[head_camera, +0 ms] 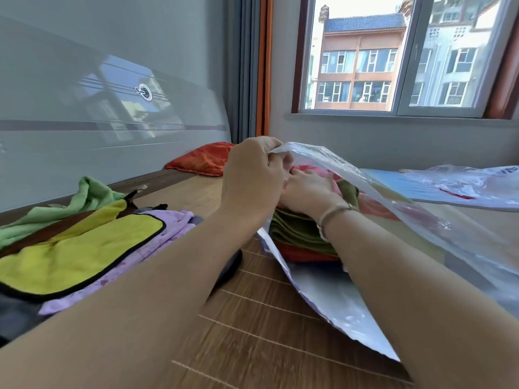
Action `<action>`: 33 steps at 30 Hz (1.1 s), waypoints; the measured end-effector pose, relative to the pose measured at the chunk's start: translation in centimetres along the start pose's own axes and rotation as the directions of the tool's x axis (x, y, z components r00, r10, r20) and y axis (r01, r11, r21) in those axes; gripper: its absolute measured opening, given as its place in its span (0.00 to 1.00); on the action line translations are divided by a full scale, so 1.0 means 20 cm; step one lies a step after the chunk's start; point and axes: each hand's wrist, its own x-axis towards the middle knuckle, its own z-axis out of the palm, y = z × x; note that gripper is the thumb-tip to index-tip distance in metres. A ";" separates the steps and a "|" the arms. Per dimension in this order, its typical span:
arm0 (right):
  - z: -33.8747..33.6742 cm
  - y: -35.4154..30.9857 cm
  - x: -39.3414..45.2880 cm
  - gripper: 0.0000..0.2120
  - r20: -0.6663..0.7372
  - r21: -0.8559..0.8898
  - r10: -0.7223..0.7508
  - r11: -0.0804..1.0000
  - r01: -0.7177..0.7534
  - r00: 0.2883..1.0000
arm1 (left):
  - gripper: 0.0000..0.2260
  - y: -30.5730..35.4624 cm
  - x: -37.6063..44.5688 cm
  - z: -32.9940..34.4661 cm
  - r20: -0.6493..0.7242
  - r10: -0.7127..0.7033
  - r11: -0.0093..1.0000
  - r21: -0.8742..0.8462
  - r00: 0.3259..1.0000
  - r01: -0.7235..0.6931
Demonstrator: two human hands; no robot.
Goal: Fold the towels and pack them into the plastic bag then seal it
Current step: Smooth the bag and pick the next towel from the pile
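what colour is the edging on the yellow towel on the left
Black: a dark trim runs along the yellow towel and its rounded corner, seen in the head view.

two hands (252, 178), two plastic bags (351, 313), one orange pillow (202, 161), one window (393, 57)

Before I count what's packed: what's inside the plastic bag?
Inside the plastic bag: a folded stack, pink towel on top, olive-green towels, red towel beneath. The right hand covers part; anything lower is hidden.

The left hand (252, 175) pinches the upper lip of the clear plastic bag (365, 192), while the right hand (309, 189) presses folded towels (297, 231) inside it; unfolded yellow-green, purple and green cloths (78, 242) lie left of the bag on the wooden surface (252, 332).
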 end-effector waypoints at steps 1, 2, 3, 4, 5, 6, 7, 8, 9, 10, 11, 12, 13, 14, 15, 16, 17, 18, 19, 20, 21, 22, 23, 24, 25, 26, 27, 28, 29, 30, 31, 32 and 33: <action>-0.04 -0.02 0.04 0.20 0.042 0.070 0.024 0.997 -0.027 0.999 | 0.10 -0.01 0.00 -0.01 0.006 -0.007 1.000 -0.012 1.000 0.007; -0.07 -0.03 0.07 0.10 0.090 0.175 0.032 0.983 -0.048 0.995 | 0.10 -0.02 0.01 -0.01 0.011 -0.010 1.000 -0.022 1.000 0.010; -0.11 -0.04 0.07 0.09 0.137 0.280 0.034 0.957 -0.072 0.990 | 0.11 -0.04 0.02 -0.02 0.020 -0.008 1.000 -0.027 1.000 0.008; -0.13 -0.04 0.07 0.15 0.162 0.360 0.006 0.931 -0.064 0.987 | 0.11 -0.05 0.02 -0.02 0.031 -0.005 0.999 -0.032 1.000 0.006; -0.17 -0.04 0.06 0.18 0.171 0.409 -0.041 0.912 -0.033 0.984 | 0.11 -0.06 0.03 -0.02 0.040 -0.001 0.999 -0.036 0.999 0.003; -0.16 -0.04 0.06 0.18 0.183 0.427 -0.028 0.903 -0.054 0.983 | 0.12 -0.06 0.03 -0.03 0.041 0.004 0.999 -0.040 0.999 -0.003; -0.15 -0.04 0.06 0.18 0.203 0.430 0.018 0.897 -0.105 0.979 | 0.12 -0.07 0.04 -0.03 0.036 0.011 0.999 -0.040 0.999 -0.009; -0.12 -0.03 0.08 0.15 0.175 0.345 0.077 0.929 -0.134 0.982 | 0.12 -0.06 0.04 -0.02 0.026 0.016 0.999 -0.040 1.000 -0.015; -0.09 -0.04 0.08 0.09 0.097 0.213 0.110 0.969 -0.129 0.989 | 0.12 -0.06 0.05 -0.02 0.016 0.021 0.999 -0.038 1.000 -0.020; -0.06 -0.04 0.09 0.03 0.019 0.100 0.101 0.990 -0.102 0.995 | 0.12 -0.06 0.06 -0.01 0.007 0.022 0.999 -0.037 1.000 -0.021; -0.02 -0.03 0.07 0.07 -0.047 0.060 0.080 0.995 -0.077 0.996 | 0.12 -0.06 0.06 -0.01 0.004 0.017 0.999 -0.037 1.000 -0.017; 0.00 -0.02 0.03 0.16 -0.095 0.050 0.059 0.997 -0.055 0.994 | 0.12 -0.06 0.06 -0.01 0.001 0.015 0.999 -0.036 1.000 -0.015; 0.02 0.00 -0.01 0.26 -0.149 0.064 0.055 0.997 -0.046 0.987 | 0.12 -0.06 0.07 -0.01 -0.007 0.021 0.999 -0.034 1.000 -0.021; 0.04 0.02 -0.06 0.33 -0.218 0.060 0.050 0.997 -0.038 0.975 | 0.12 -0.06 0.07 0.00 -0.015 0.030 0.999 -0.035 0.999 -0.031; 0.06 0.04 -0.11 0.36 -0.292 0.025 0.026 0.999 -0.020 0.956 | 0.12 -0.06 0.07 0.00 -0.020 0.039 0.998 -0.038 0.999 -0.040; 0.07 0.05 -0.16 0.36 -0.369 -0.049 -0.016 0.999 -0.002 0.929 | 0.12 -0.06 0.06 0.00 -0.023 0.043 0.998 -0.039 0.999 -0.044; 0.08 0.07 -0.21 0.35 -0.432 -0.138 -0.069 0.990 0.009 0.899 | 0.12 -0.05 0.06 0.00 -0.022 0.043 0.998 -0.037 0.999 -0.044; 0.08 0.07 -0.27 0.33 -0.482 -0.223 -0.130 0.974 0.022 0.866 | 0.12 -0.05 0.05 0.00 -0.019 0.041 0.999 -0.035 0.999 -0.041; 0.09 0.07 -0.32 0.33 -0.505 -0.285 -0.175 0.958 0.028 0.845 | 0.12 -0.05 0.04 0.00 -0.013 0.037 0.999 -0.033 0.999 -0.037; 0.10 0.08 -0.36 0.32 -0.504 -0.331 -0.205 0.943 0.031 0.839 | 0.12 -0.04 0.04 -0.01 -0.008 0.033 0.999 -0.034 0.999 -0.033; 0.11 0.08 -0.39 0.32 -0.483 -0.349 -0.213 0.936 0.037 0.849 | 0.12 -0.04 0.03 -0.01 -0.004 0.030 0.999 -0.034 1.000 -0.030; 0.12 0.09 -0.41 0.32 -0.437 -0.350 -0.203 0.936 0.042 0.876 | 0.12 -0.04 0.03 -0.01 0.000 0.028 0.999 -0.032 1.000 -0.028; 0.13 0.09 -0.42 0.32 -0.393 -0.338 -0.195 0.939 0.056 0.899 | 0.11 -0.03 0.03 -0.01 0.003 0.026 0.999 -0.028 1.000 -0.026; 0.14 0.10 -0.41 0.30 -0.360 -0.328 -0.197 0.942 0.074 0.912 | 0.11 -0.02 0.02 -0.01 0.006 0.025 0.999 -0.024 1.000 -0.025; 0.14 0.10 -0.39 0.28 -0.354 -0.317 -0.213 0.943 0.097 0.911 | 0.11 -0.02 0.02 -0.01 0.007 0.024 1.000 -0.020 1.000 -0.024; 0.15 0.10 -0.36 0.26 -0.359 -0.298 -0.233 0.946 0.126 0.904 | 0.10 -0.02 0.02 -0.01 0.006 0.023 1.000 -0.016 1.000 -0.023; 0.15 0.11 -0.34 0.24 -0.363 -0.281 -0.250 0.948 0.151 0.898 | 0.10 -0.02 0.02 -0.01 0.001 0.020 1.000 -0.012 1.000 -0.020; 0.15 0.11 -0.30 0.23 -0.367 -0.262 -0.252 0.952 0.161 0.895 | 0.10 -0.02 0.02 -0.01 -0.004 0.020 1.000 -0.009 1.000 -0.020; 0.15 0.12 -0.27 0.22 -0.386 -0.237 -0.245 0.958 0.161 0.889 | 0.10 -0.02 0.01 -0.01 -0.006 0.020 1.000 -0.013 1.000 -0.020; 0.15 0.13 -0.24 0.22 -0.377 -0.206 -0.226 0.966 0.156 0.898 | 0.10 -0.02 0.01 -0.01 -0.005 0.021 1.000 -0.019 1.000 -0.021; 0.14 0.14 -0.21 0.22 -0.351 -0.152 -0.198 0.976 0.153 0.915 | 0.10 -0.02 0.01 -0.01 -0.005 0.022 1.000 -0.021 1.000 -0.022; 0.14 0.14 -0.17 0.21 -0.328 -0.086 -0.170 0.985 0.150 0.929 | 0.10 -0.01 0.01 -0.01 -0.007 0.020 1.000 -0.017 1.000 -0.020; 0.14 0.13 -0.13 0.19 -0.300 -0.031 -0.139 0.990 0.136 0.944 | 0.10 -0.01 0.01 -0.01 -0.011 0.014 1.000 -0.018 1.000 -0.014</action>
